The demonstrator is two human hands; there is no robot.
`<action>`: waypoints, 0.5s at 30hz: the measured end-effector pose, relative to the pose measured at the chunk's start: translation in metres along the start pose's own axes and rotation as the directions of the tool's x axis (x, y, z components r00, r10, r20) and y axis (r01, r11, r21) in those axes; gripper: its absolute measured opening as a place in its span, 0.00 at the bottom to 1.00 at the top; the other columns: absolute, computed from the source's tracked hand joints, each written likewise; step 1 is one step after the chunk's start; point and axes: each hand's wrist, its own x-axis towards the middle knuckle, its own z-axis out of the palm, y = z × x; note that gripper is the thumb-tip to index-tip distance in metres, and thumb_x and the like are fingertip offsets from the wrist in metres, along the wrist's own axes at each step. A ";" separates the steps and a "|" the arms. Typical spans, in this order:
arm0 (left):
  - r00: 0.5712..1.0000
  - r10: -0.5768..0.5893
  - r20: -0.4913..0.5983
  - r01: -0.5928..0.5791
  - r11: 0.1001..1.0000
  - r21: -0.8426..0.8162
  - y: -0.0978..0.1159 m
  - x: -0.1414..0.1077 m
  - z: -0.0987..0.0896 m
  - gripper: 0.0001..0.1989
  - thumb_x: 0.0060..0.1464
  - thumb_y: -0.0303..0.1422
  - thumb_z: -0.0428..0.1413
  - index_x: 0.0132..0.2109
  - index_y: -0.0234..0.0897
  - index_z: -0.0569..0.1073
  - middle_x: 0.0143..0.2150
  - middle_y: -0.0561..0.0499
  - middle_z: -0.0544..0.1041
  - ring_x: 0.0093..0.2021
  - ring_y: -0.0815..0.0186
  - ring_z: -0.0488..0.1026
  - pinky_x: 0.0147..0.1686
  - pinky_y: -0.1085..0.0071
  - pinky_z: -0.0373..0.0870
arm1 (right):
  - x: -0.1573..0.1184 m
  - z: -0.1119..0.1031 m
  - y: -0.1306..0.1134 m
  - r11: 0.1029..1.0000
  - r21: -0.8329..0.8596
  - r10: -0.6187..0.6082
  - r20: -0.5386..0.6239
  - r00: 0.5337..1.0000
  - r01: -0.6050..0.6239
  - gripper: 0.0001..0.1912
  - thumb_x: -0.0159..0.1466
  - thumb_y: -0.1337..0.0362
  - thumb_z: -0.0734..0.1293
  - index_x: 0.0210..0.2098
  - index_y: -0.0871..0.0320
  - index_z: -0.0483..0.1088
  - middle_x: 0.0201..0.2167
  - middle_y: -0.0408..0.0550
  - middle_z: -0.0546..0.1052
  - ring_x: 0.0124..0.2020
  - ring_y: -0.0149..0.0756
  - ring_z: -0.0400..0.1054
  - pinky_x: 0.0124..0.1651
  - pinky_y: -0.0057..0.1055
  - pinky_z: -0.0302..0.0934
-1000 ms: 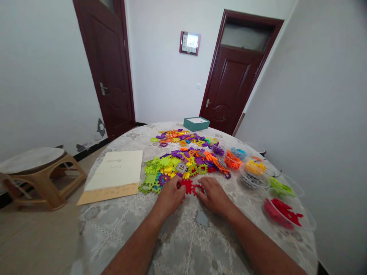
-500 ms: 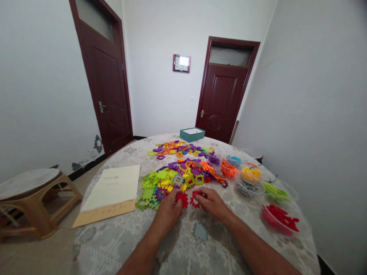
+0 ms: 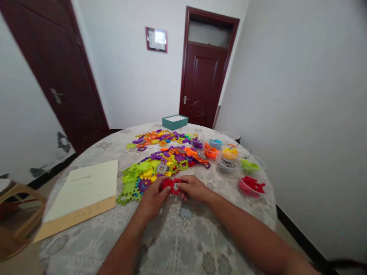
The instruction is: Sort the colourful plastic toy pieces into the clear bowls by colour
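My left hand is closed on a solid red toothed plastic building piece. A second red piece, with a hole in its middle, is pinched in my right hand. The two red pieces meet edge to edge between my fingers; how far their teeth interlock I cannot tell. Below my hands a grey square toothed piece lies flat on the patterned tablecloth. Just beyond my left hand spreads a heap of green, yellow, purple and orange pieces.
Clear bowls of sorted pieces stand at the right, among them the red bowl, grey bowl and orange bowl. Paper sheets lie at the left. A farther heap and a teal box are at the back.
The two red pieces, apart before, are now brought together edge to edge between my hands. The view has swung to the right and slightly down.
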 end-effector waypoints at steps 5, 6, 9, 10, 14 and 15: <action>0.989 -0.029 0.143 0.031 0.999 -0.017 0.003 0.008 -0.003 0.30 0.57 0.50 0.60 0.62 0.40 0.74 0.42 0.48 0.82 0.36 0.59 0.79 0.40 0.62 0.77 | -0.001 -0.012 -0.008 0.995 0.089 0.026 0.088 0.996 -0.034 0.09 0.65 0.58 0.68 0.41 0.56 0.74 0.20 0.36 0.73 0.20 0.29 0.67 0.25 0.25 0.65; 0.986 -0.034 0.162 0.043 0.998 -0.048 0.006 0.009 -0.003 0.30 0.56 0.50 0.61 0.62 0.41 0.75 0.45 0.46 0.83 0.38 0.57 0.80 0.41 0.61 0.78 | -0.002 -0.012 -0.010 0.994 0.105 0.013 0.081 0.997 -0.021 0.08 0.66 0.59 0.68 0.42 0.55 0.74 0.21 0.36 0.74 0.21 0.29 0.68 0.26 0.25 0.65; 0.984 -0.045 0.173 0.067 0.990 -0.124 0.016 0.007 -0.001 0.31 0.53 0.52 0.63 0.59 0.42 0.78 0.53 0.44 0.82 0.48 0.52 0.81 0.47 0.58 0.80 | -0.005 -0.006 -0.017 0.996 0.092 0.008 0.016 1.000 -0.010 0.07 0.68 0.61 0.68 0.44 0.53 0.74 0.23 0.34 0.74 0.22 0.28 0.68 0.27 0.25 0.65; 0.985 -0.041 0.167 0.063 0.990 -0.127 0.018 0.006 -0.001 0.31 0.51 0.52 0.64 0.58 0.43 0.79 0.55 0.44 0.82 0.51 0.51 0.81 0.50 0.58 0.79 | -0.007 -0.003 -0.020 0.998 0.062 0.018 -0.006 1.000 -0.017 0.06 0.68 0.61 0.67 0.44 0.53 0.74 0.22 0.33 0.73 0.23 0.28 0.68 0.28 0.25 0.65; 0.979 -0.059 0.194 0.088 0.985 -0.146 0.019 0.005 0.001 0.31 0.51 0.52 0.65 0.59 0.43 0.78 0.54 0.44 0.82 0.49 0.51 0.82 0.50 0.56 0.80 | -0.018 -0.003 -0.036 0.994 -0.112 -0.008 -0.082 0.997 -0.001 0.05 0.70 0.64 0.65 0.42 0.54 0.74 0.20 0.33 0.71 0.22 0.27 0.67 0.28 0.23 0.64; 0.978 -0.078 0.195 0.111 0.980 -0.163 0.018 0.006 0.000 0.32 0.51 0.52 0.65 0.59 0.43 0.77 0.52 0.44 0.83 0.46 0.52 0.83 0.47 0.55 0.82 | -0.024 -0.006 -0.041 0.987 -0.160 -0.045 -0.098 0.994 0.029 0.06 0.69 0.64 0.65 0.41 0.54 0.75 0.21 0.35 0.71 0.22 0.27 0.67 0.27 0.23 0.63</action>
